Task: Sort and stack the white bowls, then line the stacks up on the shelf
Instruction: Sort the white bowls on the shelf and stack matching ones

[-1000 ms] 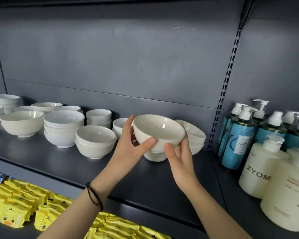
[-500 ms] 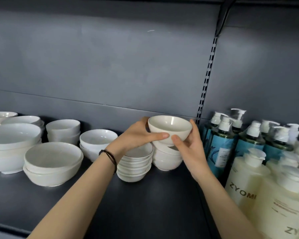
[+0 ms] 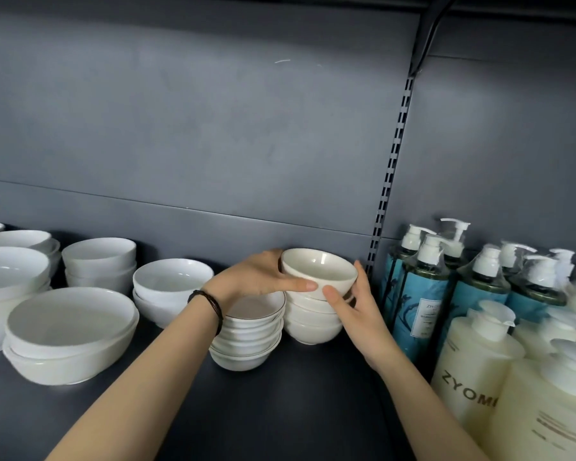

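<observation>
Both hands, left hand (image 3: 256,277) and right hand (image 3: 356,314), clasped around one small cream ceramic bowl (image 3: 319,272) atop a matching cream bowl stack (image 3: 311,322) on the dark grey shelf (image 3: 280,410).

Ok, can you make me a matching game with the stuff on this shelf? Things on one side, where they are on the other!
Things:
1. cream bowl
2. dark-rimmed bowl stack
3. blue pump bottles
4. black wristband

Places:
A. far right of the shelf, beside the pale bottles
B. on the left arm
C. held in the left hand and right hand atop a stack
D. under the left wrist

Pairs: 1-C, 2-D, 3-A, 4-B
</observation>
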Demonstrator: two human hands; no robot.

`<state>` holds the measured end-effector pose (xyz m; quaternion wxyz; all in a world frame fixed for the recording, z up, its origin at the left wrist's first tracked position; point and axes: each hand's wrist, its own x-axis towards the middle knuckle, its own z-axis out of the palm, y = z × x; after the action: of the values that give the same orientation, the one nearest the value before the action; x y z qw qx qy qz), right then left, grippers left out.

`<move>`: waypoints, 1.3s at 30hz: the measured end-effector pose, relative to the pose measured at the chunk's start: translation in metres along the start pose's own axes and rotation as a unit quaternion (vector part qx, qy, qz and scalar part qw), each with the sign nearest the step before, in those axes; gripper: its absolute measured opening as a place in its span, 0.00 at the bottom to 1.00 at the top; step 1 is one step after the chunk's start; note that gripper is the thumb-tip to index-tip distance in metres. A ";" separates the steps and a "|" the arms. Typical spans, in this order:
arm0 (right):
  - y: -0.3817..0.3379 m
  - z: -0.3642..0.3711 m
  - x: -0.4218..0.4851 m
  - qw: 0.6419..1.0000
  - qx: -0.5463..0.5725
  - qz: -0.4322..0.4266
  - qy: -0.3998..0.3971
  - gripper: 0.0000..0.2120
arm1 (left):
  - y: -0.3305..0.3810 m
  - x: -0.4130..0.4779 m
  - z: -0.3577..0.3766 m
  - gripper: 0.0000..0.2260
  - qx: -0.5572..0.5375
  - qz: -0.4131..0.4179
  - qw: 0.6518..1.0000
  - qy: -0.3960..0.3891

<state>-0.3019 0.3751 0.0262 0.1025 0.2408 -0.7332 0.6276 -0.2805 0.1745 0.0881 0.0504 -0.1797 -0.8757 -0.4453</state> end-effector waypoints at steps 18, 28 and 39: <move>-0.008 -0.006 -0.015 0.967 -0.201 -0.084 0.129 0.27 | 0.000 -0.029 -0.021 0.18 0.249 -0.011 0.961 0.120; -0.059 0.033 -0.056 0.887 -0.341 -0.311 0.011 0.06 | -0.026 -0.185 -0.075 0.16 0.581 0.068 0.774 0.243; -0.099 0.161 -0.084 0.869 -0.352 -0.245 -0.246 0.19 | -0.077 -0.257 -0.109 0.37 0.522 -0.056 0.811 0.258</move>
<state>-0.1574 0.2278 0.0439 0.1476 0.5070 -0.8246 0.2030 -0.0773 -0.0235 0.0314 0.3357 0.0444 -0.9397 0.0469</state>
